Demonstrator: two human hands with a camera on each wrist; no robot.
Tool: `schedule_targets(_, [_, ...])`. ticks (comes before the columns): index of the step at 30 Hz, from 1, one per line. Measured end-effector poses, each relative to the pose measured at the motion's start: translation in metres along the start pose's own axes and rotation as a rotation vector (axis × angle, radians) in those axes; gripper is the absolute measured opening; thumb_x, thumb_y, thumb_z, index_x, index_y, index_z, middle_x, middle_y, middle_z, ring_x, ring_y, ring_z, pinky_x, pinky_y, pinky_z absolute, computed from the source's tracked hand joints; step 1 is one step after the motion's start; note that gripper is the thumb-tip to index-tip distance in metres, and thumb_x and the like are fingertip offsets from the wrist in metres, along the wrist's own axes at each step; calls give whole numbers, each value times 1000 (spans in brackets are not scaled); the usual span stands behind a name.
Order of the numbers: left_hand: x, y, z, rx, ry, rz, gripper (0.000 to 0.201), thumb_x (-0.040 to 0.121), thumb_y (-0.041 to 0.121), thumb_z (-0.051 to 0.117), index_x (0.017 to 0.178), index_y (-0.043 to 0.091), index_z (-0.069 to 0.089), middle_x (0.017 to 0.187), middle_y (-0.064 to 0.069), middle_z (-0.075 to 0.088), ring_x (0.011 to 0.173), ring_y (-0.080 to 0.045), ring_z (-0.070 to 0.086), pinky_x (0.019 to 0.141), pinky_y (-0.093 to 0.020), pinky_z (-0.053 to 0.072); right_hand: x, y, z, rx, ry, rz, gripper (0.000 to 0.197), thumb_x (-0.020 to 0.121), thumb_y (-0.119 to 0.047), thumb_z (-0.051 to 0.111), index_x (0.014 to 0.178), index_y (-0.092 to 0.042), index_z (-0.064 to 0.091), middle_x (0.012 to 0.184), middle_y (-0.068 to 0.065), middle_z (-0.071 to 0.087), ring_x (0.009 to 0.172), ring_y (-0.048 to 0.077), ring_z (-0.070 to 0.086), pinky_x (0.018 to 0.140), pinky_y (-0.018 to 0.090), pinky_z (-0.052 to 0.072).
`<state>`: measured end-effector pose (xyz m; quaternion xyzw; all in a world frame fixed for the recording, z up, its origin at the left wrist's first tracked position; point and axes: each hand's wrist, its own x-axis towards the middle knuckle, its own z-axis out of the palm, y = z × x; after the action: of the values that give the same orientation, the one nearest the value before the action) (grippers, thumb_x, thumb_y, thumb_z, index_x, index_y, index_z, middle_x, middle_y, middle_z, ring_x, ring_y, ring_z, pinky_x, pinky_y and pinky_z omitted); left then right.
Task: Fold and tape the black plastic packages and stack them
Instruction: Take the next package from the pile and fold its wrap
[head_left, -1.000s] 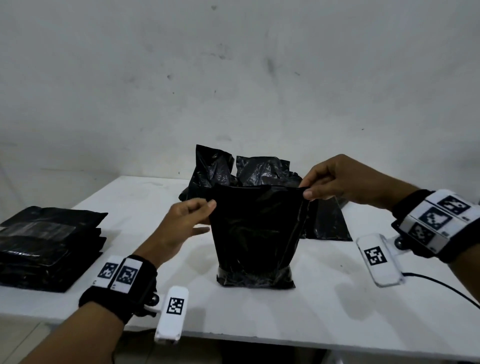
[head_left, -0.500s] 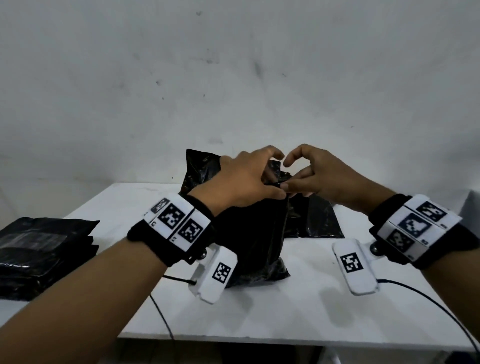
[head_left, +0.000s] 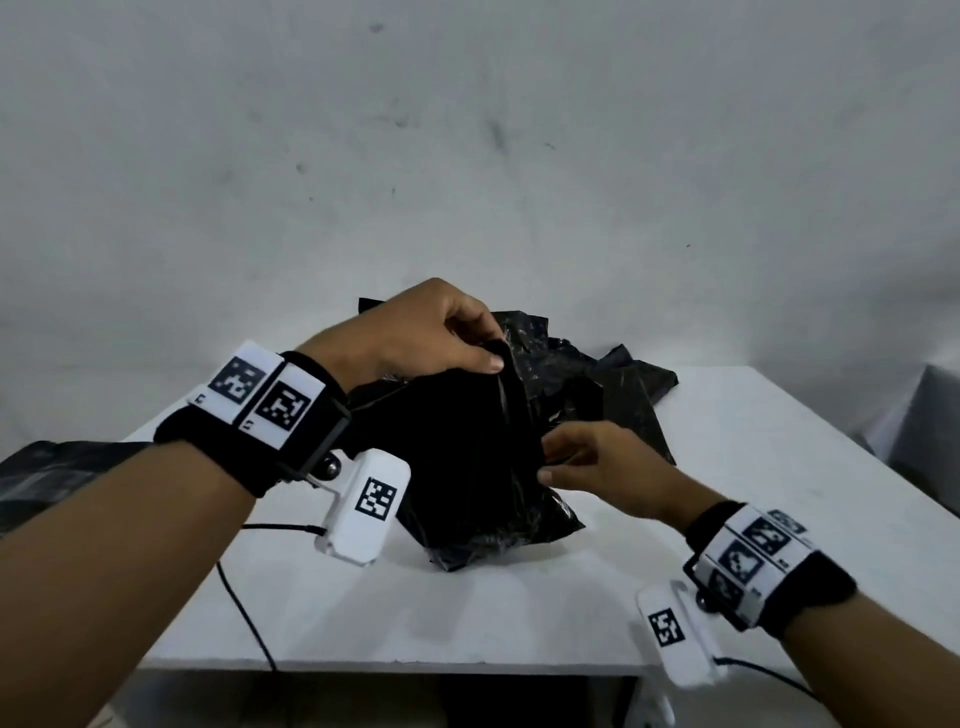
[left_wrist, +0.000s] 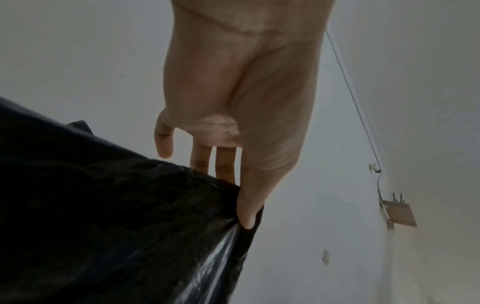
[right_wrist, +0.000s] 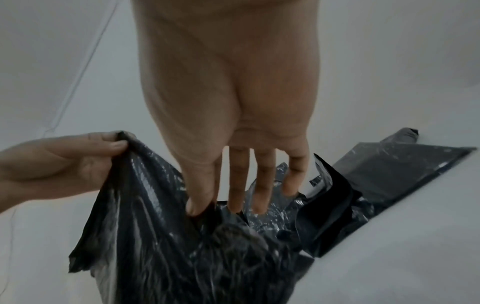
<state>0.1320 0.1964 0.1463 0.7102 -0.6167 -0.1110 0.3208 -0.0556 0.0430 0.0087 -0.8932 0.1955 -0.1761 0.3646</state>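
Folding the crinkled black plastic package (head_left: 467, 467), stood on the white table (head_left: 753, 467).
Left hand (head_left: 421, 332) pinches its top edge; right hand (head_left: 597, 462) pinches the side. Next, I judge: flatten the fold for taping.

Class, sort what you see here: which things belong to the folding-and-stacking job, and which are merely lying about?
Belongs to the job:
- black package, pinched by left hand and right hand
- unfolded bags behind
- finished stack

Lying about:
- white table
- cable
- wall bracket
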Motion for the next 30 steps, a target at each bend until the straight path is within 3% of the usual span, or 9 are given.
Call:
schedule_targets(2, [-1, -3, -1, -40, 3, -15, 5, 85, 19, 82, 87, 23, 78, 72, 15, 73, 68, 5, 65, 63, -6, 44, 0, 3, 8, 15, 65, -8, 14, 86, -28, 79, 80, -30, 67, 77, -18, 71, 73, -3, 66, 74, 15, 49])
schedule_targets(4, [-1, -6, -2, -76, 17, -40, 4, 85, 19, 82, 87, 22, 78, 69, 15, 72, 65, 6, 64, 60, -6, 44, 1, 4, 13, 10, 106, -18, 19, 87, -27, 78, 75, -30, 64, 71, -13, 69, 68, -1, 64, 69, 14, 48])
schedule_targets(8, [1, -12, -2, -86, 65, -42, 5, 84, 19, 82, 87, 21, 79, 69, 16, 72, 64, 7, 64, 61, -6, 44, -2, 4, 10, 14, 112, -26, 16, 85, -31, 79, 80, -23, 66, 77, -7, 73, 74, 6, 69, 72, 19, 54])
schedule_targets(12, [5, -11, 1, -92, 51, -21, 7, 84, 20, 83, 89, 22, 79, 75, 14, 74, 68, 7, 65, 66, -6, 45, -3, -8, -6, 109, 132, -70, 11, 85, -30, 79, 91, -24, 72, 88, -7, 75, 83, 9, 72, 76, 21, 56])
schedule_targets(17, [9, -7, 4, -95, 42, -19, 11, 84, 18, 82, 95, 17, 80, 79, 10, 75, 67, 6, 65, 64, -6, 45, 1, -22, -21, 104, 137, -114, 13, 84, -31, 80, 92, -26, 72, 89, -3, 75, 86, 15, 72, 77, 27, 57])
schedule_targets(20, [11, -7, 5, -101, 37, -24, 10, 84, 18, 82, 94, 17, 80, 77, 10, 75, 67, 6, 65, 63, -7, 45, 3, -22, -22, 70, 100, -99, 19, 82, -37, 80, 97, -30, 71, 92, -7, 75, 86, 10, 71, 77, 25, 55])
schedule_targets(24, [13, -5, 10, -94, 6, -17, 10, 84, 20, 83, 94, 21, 80, 79, 12, 75, 70, 7, 66, 67, -7, 45, 3, -35, -17, 86, 111, -137, 32, 83, -44, 78, 112, -34, 68, 105, -18, 73, 96, 3, 69, 86, 23, 54])
schedule_targets(28, [11, 2, 14, -72, -34, 30, 12, 84, 20, 82, 95, 23, 80, 86, 9, 77, 75, 4, 67, 77, -13, 48, 15, -50, -12, 115, 187, -153, 17, 88, -28, 77, 101, -19, 73, 95, -3, 76, 91, 14, 73, 88, 40, 58])
schedule_targets(30, [6, 3, 13, -62, 1, 40, 17, 84, 28, 83, 101, 26, 78, 93, 8, 77, 80, 1, 67, 80, -15, 49, 19, -48, -12, 137, 229, -137, 10, 88, -24, 77, 94, -17, 73, 89, 3, 76, 88, 21, 73, 87, 48, 57])
